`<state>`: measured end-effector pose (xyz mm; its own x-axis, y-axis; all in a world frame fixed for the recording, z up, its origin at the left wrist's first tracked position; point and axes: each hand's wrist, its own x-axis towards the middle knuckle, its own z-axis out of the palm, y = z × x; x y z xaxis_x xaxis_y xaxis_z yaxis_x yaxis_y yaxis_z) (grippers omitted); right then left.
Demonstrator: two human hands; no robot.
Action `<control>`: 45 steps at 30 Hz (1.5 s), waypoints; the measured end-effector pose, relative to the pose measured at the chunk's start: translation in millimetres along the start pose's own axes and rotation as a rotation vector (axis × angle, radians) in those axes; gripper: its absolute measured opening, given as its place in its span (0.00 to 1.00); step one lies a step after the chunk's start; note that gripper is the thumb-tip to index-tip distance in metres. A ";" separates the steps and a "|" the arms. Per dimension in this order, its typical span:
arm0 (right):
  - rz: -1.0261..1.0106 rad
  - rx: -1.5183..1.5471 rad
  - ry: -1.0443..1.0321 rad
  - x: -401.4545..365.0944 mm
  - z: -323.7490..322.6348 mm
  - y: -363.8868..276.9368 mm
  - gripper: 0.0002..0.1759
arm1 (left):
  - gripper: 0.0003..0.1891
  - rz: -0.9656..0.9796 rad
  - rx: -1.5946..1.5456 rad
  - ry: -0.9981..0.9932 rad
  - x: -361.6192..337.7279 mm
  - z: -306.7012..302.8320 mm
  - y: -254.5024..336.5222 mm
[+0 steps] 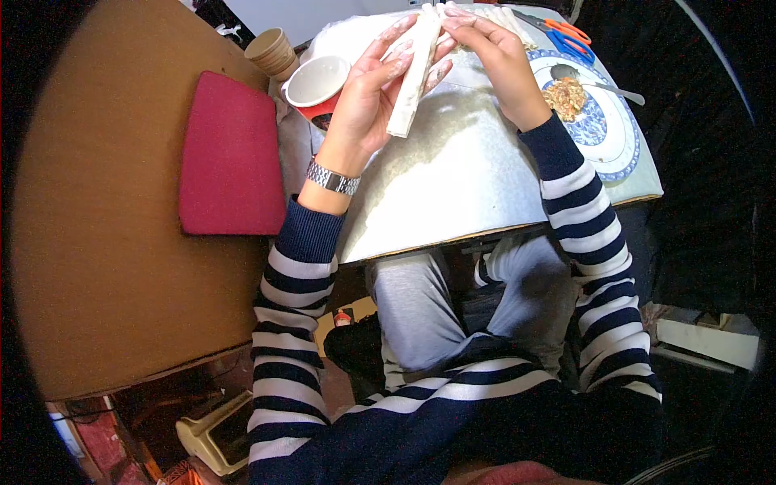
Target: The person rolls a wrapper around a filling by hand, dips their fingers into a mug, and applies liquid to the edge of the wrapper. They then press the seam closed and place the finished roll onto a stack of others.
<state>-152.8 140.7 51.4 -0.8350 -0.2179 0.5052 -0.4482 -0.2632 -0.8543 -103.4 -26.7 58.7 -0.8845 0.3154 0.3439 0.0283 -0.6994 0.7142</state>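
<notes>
My left hand (pixel 368 93) holds a long, pale folded dough wrapper (pixel 414 77) upright above a floured work board (pixel 469 170). Its fingers curl around the wrapper's left side and are dusted with flour. My right hand (pixel 497 56) pinches the upper end of the same wrapper from the right. A metal watch sits on my left wrist. Both sleeves are navy and white striped.
A blue-patterned plate (pixel 614 133) with a mound of filling (pixel 564 97) and a spoon (pixel 602 83) sits right of the board. Orange and blue scissors (pixel 570 36) lie behind it. A red-and-white bowl (pixel 317 83) and stacked paper cups (pixel 272 52) stand left. A red cushion (pixel 230 153) lies on the round wooden table (pixel 105 242).
</notes>
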 end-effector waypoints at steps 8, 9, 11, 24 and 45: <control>-0.119 -0.098 0.041 -0.3 3.3 -0.2 0.10 | 0.23 -0.019 -0.016 -0.002 -0.7 0.0 -1.1; -0.120 -0.117 0.039 -0.1 2.6 0.1 0.10 | 0.23 -0.021 -0.014 -0.002 -0.6 0.1 -1.6; -0.122 -0.153 0.033 0.3 1.4 0.3 0.09 | 0.23 -0.023 -0.010 0.000 -0.5 0.1 -2.3; -0.369 -0.526 0.170 -4.7 6.8 -12.1 0.09 | 0.23 -0.070 0.112 0.061 -0.5 -6.1 -9.5; -0.288 -0.499 0.248 -3.1 8.2 -13.4 0.11 | 0.23 -0.009 0.136 0.038 -0.6 2.0 -8.6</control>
<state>-141.6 137.2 62.2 -0.6806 0.0363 0.7318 -0.7117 0.2048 -0.6720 -102.3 -19.6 53.5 -0.9019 0.2946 0.3159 0.0813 -0.6025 0.7940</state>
